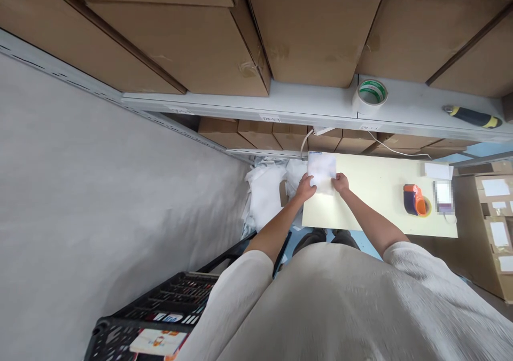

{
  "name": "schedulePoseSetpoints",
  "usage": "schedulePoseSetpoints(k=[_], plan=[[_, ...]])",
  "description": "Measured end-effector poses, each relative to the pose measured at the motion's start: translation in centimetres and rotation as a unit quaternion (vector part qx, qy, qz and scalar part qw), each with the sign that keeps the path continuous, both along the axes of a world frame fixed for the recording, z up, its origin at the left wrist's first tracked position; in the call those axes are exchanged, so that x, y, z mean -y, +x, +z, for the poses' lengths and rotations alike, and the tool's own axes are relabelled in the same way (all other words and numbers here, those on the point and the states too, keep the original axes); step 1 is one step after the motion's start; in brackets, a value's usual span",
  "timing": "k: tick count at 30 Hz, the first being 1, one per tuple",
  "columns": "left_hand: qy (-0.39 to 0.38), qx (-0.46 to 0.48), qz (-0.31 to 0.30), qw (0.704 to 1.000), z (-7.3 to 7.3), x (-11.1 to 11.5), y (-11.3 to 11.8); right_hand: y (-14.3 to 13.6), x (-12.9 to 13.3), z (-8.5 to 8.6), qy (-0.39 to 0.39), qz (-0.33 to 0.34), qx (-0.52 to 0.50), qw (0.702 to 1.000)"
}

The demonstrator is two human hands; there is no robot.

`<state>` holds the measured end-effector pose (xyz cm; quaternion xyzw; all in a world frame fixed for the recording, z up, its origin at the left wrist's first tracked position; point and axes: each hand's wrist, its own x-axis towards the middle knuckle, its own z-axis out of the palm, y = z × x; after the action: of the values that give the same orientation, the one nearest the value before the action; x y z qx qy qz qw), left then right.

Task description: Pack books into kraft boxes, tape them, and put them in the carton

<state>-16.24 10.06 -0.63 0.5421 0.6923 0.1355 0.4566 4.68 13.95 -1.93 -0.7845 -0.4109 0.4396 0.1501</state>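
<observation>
White packet (321,170) over left end of counter (372,211), far-edge side; can't tell if it touches the surface. Left hand (306,188) pinches its left edge, thumb on top; right hand (340,182) pinches its right edge, lower part. Packet roughly flat, between both hands. Orange-and-dark tape dispenser (412,199) on counter, well right of right hand. White box (436,170) at far right corner, blurred-out item (444,195) just below it. White bags (265,193) heaped left of counter. Shelf (312,100) above: big cartons (312,35), tape roll (370,96), yellow-black cutter (473,116). Smaller cartons (256,135) underneath. Black crate (176,297) lower left, by wall (100,179).
</observation>
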Motion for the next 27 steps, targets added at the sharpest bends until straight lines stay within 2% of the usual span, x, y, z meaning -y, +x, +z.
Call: schedulePoseSetpoints(k=[4,10,18,23,27], plan=[[-0.005,-0.013,-0.029,0.999,0.4,0.5,-0.3,0.3,0.2,0.6,0.007,0.044,0.033,0.998],[0.034,-0.053,-0.044,0.997,0.4,1.5,-0.2,0.9,1.6,0.8,0.048,0.058,0.017,0.997],[0.052,-0.001,-0.048,0.997,-0.2,2.4,-0.1,2.1,2.7,1.3,0.035,0.106,-0.023,0.993],[0.058,-0.018,-0.054,0.997,0.6,3.3,0.4,3.6,3.8,2.4,0.05,0.098,-0.023,0.994],[0.064,-0.022,-0.063,0.996,1.7,4.0,1.4,5.9,5.4,3.9,0.062,0.084,-0.027,0.994]])
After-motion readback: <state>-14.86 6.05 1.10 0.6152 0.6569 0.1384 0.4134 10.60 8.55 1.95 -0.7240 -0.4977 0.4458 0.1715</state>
